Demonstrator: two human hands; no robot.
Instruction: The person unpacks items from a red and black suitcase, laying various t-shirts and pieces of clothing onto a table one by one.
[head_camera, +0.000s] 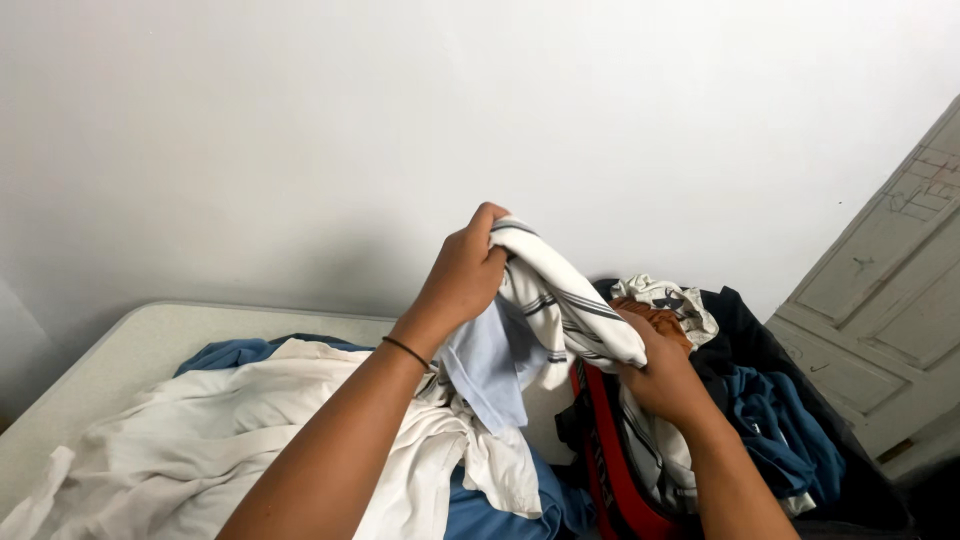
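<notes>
i see a white wall (300, 120) filling most of the view, with a pale panelled door (890, 290) at the right. below it a grey tabletop (130, 345) carries a heap of clothes: a big white garment (200, 450) over a blue one (225, 352) on the left, and a dark pile (790, 420) with a red strap (610, 450) on the right. above the middle i hold up a white striped cloth (565, 305), a light blue piece (490, 365) hanging under it. my left hand (465, 275), grip closed, pinches the cloth's top edge. my right hand (665, 375), grip closed, clutches its lower end. a thin dark band (405, 351) circles my left wrist.
</notes>
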